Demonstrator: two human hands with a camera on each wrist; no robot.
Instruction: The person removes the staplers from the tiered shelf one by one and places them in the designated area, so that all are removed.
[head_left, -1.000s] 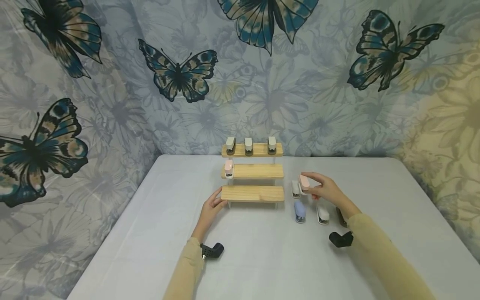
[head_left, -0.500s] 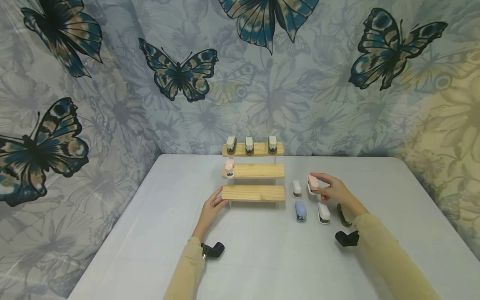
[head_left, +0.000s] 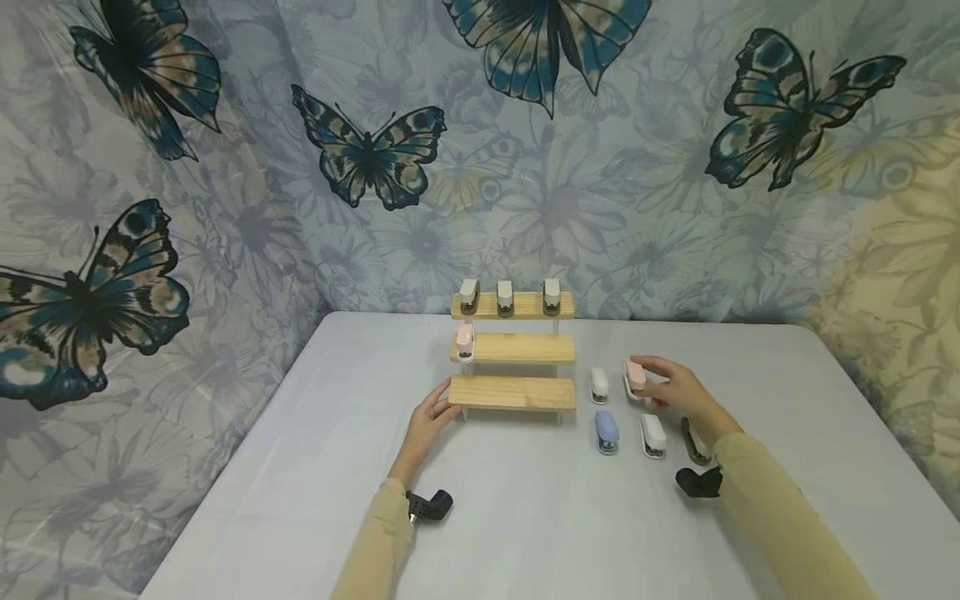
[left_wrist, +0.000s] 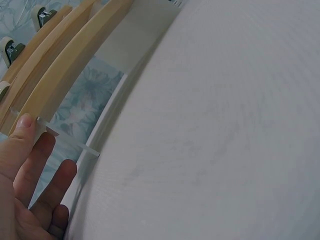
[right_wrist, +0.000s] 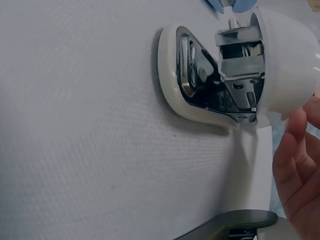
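My left hand [head_left: 428,423] holds the left end of a three-tier wooden rack [head_left: 517,392], at its lowest board. In the left wrist view the thumb lies on the end of the board [left_wrist: 65,75], with the other fingers below it by a clear leg. Right of the rack, my right hand [head_left: 684,395] pinches a pink mini stapler [head_left: 634,375] between thumb and fingers, low over the white table. Nearer me is a white stapler [head_left: 653,436]; it fills much of the right wrist view, overlapping the right-hand fingers [right_wrist: 295,145] and hiding the pink stapler.
Three pale staplers stand along the rack's top board [head_left: 528,306]. Another pink stapler [head_left: 465,342] sits at the left of the middle board. On the table [head_left: 540,517] are a second white stapler [head_left: 598,385], a blue stapler [head_left: 607,432] and a dark one [head_left: 695,442] by my right wrist.
My right hand has carried the pink stapler rightward, away from the farther white stapler. The left hand keeps its place on the rack; the head view has shifted slightly.
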